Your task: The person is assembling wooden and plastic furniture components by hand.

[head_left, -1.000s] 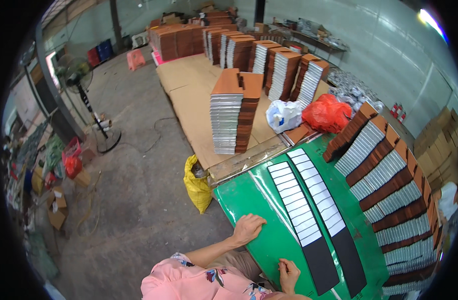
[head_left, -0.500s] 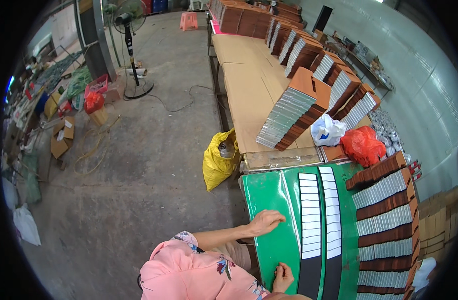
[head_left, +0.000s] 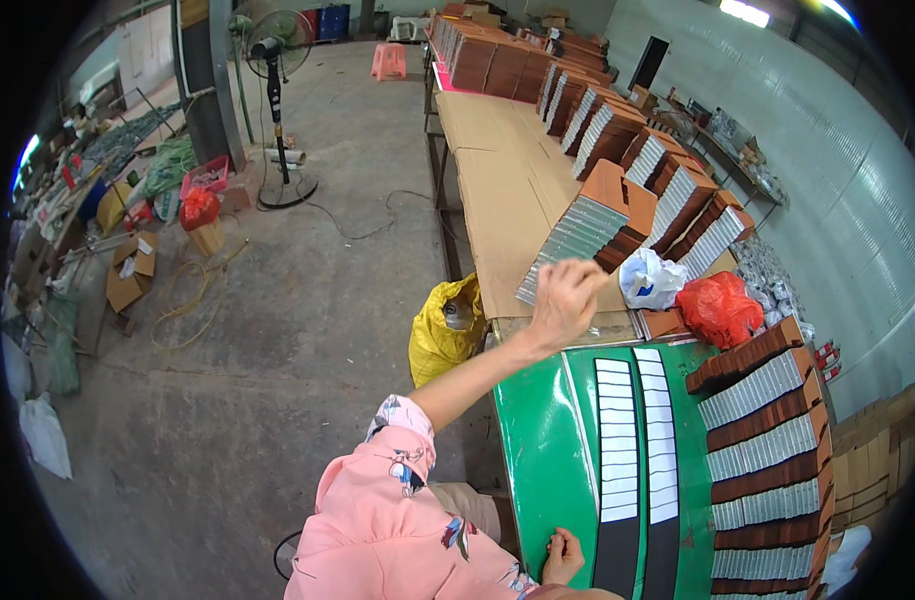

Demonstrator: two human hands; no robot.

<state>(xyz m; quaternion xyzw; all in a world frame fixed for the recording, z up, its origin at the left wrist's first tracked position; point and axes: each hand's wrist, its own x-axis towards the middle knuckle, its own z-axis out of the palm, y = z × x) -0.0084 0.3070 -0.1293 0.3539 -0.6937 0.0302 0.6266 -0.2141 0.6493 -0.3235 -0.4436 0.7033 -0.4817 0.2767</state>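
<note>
My left hand is raised over the near end of the cardboard-covered table, in front of a leaning stack of brown and silver-edged pieces. Its fingers are curled and drawn together; anything in them is too small to make out. Low down, my right hand rests near the edge of the green tabletop, fingers bent inward, their contents hidden. Beside it lie two long black strips, the left strip and the right strip, each bearing a row of white rectangles over most of its length.
Rows of brown and silver-edged pieces line the green top's right side. A red plastic bag and a white bag sit beyond. A yellow sack stands by the table's left edge. On the floor stands a fan.
My left hand has risen and moved away from the green tabletop, up and to the right toward the stack. My right hand stays almost in place. The view has shifted slightly.
</note>
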